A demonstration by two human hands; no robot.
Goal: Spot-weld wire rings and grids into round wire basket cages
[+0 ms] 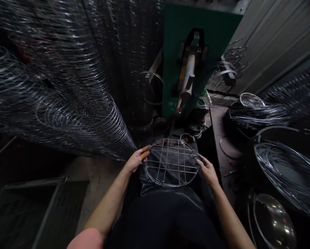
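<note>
A round wire rack (172, 162) with a grid of crossing rods lies level above my lap, over a dark apron (167, 204). My left hand (137, 159) grips its left rim, with orange coverings on two of the fingers. On the opposite rim, my right hand (206, 169) is closed with thumb and fingertips. Just beyond the rack stands a green machine (175, 41) with a pale cylindrical arm (188, 74) pointing down toward me. A small metal ring (187, 138) sits at the rack's far edge.
Tall stacks of wire rings (113, 117) crowd the left side. To the right, a tub (264, 133) holds bundled wire rings (279, 166), near a shiny metal bowl (274, 221). More wire pieces (261, 114) rest behind it. A crate-like frame (48, 207) stands at lower left.
</note>
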